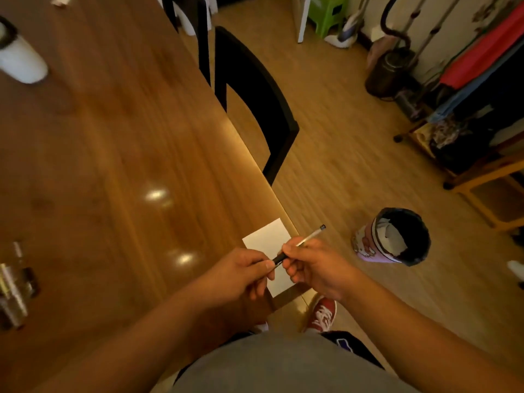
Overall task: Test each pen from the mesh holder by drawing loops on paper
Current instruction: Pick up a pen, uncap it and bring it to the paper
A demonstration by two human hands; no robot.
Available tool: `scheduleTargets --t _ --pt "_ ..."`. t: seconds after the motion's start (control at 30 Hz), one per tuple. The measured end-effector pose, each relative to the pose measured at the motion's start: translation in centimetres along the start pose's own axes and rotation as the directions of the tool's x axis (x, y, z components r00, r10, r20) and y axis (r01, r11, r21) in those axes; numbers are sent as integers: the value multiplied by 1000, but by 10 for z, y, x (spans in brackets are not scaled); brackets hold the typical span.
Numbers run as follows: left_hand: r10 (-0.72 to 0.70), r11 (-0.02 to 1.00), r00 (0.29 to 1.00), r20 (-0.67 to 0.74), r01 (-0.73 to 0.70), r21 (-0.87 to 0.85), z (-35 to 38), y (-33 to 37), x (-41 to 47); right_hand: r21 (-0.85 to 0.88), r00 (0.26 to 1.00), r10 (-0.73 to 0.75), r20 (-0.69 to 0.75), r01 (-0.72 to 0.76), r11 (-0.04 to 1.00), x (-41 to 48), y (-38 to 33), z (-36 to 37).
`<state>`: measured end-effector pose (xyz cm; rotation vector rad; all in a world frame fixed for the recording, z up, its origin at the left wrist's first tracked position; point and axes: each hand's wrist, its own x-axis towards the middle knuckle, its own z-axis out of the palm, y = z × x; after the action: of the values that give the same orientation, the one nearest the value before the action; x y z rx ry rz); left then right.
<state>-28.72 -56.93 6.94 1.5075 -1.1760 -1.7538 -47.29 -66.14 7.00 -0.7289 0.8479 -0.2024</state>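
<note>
A slim pen (307,237) with a clear barrel and a dark grip is held over the table's near right corner. My right hand (314,265) grips its middle. My left hand (243,273) pinches the dark end, where the cap or tip is; which one I cannot tell. A small white sheet of paper (269,239) lies on the wooden table (113,165) right under both hands, partly covered by them. The holder with several pens (14,285) stands blurred at the table's left edge.
A white cup (21,59) stands at the far left of the table. A black chair (255,95) is tucked along the table's right side. On the floor to the right stands a pink bin (394,236) with a black liner. Shelves and clutter line the right wall.
</note>
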Motion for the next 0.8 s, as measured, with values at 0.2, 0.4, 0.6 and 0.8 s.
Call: scheduleTargets --t 0.2,0.4,0.6,0.8 --pt "-66 987 991 -115 48 -155 -5 4 6 -120 989 64 132 -48 992 32 -24 -8" --pt "87 780 913 -398 186 598 -5 -1 -9 199 979 160 -126 -133 971 61 -50 -56" --pt "24 711 884 -467 313 629 16 -25 -7 -569 997 -25 -69 -19 822 75 -54 -61" --pt "175 540 938 -299 163 826 51 -47 36 -837 983 -178 46 135 531 91 -23 -29"
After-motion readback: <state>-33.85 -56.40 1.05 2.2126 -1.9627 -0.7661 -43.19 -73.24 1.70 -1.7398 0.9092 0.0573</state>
